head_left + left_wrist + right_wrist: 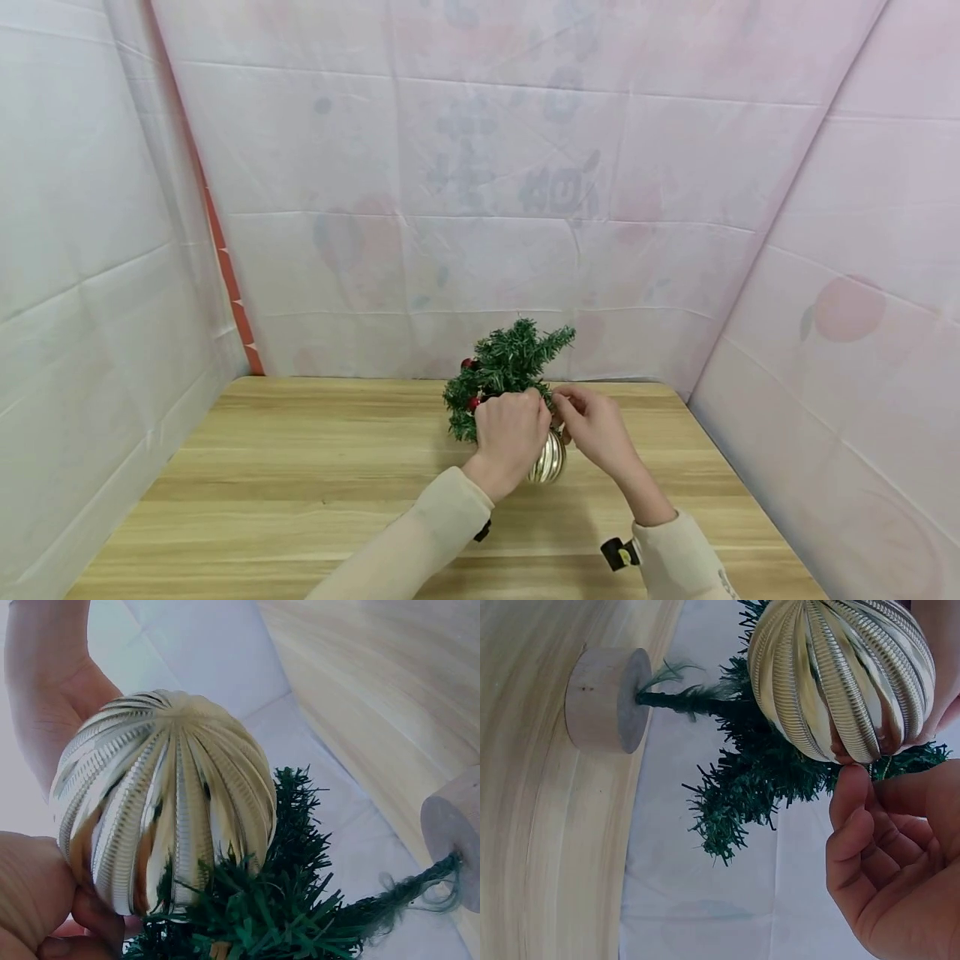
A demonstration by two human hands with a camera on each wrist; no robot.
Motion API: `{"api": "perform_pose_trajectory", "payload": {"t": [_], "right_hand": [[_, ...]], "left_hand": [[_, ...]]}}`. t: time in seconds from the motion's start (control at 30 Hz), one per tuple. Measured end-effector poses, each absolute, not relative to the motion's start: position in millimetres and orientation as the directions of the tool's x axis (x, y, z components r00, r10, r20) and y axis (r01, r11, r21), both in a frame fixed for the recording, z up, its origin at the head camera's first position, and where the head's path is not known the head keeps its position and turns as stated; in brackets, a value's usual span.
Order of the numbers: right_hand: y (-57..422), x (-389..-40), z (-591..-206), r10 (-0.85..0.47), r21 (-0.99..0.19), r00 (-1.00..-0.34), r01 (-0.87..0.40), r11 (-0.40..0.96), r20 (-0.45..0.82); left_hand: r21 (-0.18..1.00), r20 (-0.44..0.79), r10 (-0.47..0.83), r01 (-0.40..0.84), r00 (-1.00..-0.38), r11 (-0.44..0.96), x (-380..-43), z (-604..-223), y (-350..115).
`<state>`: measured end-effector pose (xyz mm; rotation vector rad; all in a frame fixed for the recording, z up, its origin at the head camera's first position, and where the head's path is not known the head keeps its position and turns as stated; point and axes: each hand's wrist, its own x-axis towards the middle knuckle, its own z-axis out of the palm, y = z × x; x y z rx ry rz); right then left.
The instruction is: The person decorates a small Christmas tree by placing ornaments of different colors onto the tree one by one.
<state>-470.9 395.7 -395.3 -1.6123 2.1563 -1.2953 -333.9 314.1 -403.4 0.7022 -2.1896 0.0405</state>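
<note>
A small artificial Christmas tree (517, 358) with green tinsel needles stands on the table on a round wooden base (604, 701). A large ribbed gold bauble (169, 802) hangs at its near side, partly behind my left hand in the head view. My left hand (512, 437) has its fingers curled at the branches just above the bauble, gripping a branch; its fingertips are hidden. From the right, my right hand (596, 425) pinches the bauble's thin gold string (885, 769) with thumb and forefinger, right at the bauble's edge.
Small red baubles (474, 403) sit on the tree's left side. The wood-grain table (315, 475) extends around it. White printed cloth (480, 167) hangs behind and along both sides. A black wrist device (619, 553) is strapped near my right sleeve.
</note>
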Motion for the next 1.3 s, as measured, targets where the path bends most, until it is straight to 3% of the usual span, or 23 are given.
{"api": "perform_pose_trajectory", "payload": {"t": [0.13, 0.37, 0.6, 0.9, 1.07, 1.3], "right_hand": [[394.6, -473.1, -395.8, -0.844, -0.733, -0.43, -0.677, 0.066, 0.321], [390.9, -481.1, -399.4, -0.893, -0.807, -0.387, -0.589, 0.047, 0.231], [389.4, -480.3, -398.5, -0.885, -0.823, -0.404, -0.567, 0.044, 0.231], [385.2, -480.0, -404.0, -0.891, -0.838, -0.409, -0.542, 0.062, 0.198], [383.3, -479.1, -405.5, -0.897, -0.819, -0.397, -0.569, 0.073, 0.196], [385.3, -478.1, -404.8, -0.909, -0.767, -0.355, -0.638, 0.067, 0.216]], "left_hand": [[0.235, 0.718, -0.481, -0.476, -0.503, 0.847, -336.0, -402.5, 313.9], [0.267, 0.696, -0.508, -0.474, -0.507, 0.839, -335.4, -400.0, 314.0], [0.282, 0.7, -0.507, -0.458, -0.503, 0.843, -336.2, -398.5, 313.2], [0.363, 0.594, -0.571, -0.445, -0.567, 0.819, -335.7, -397.5, 310.9], [0.328, 0.563, -0.578, -0.482, -0.591, 0.812, -335.1, -397.3, 310.9], [0.189, 0.527, -0.542, -0.532, -0.654, 0.826, -333.0, -394.8, 314.7]]}}
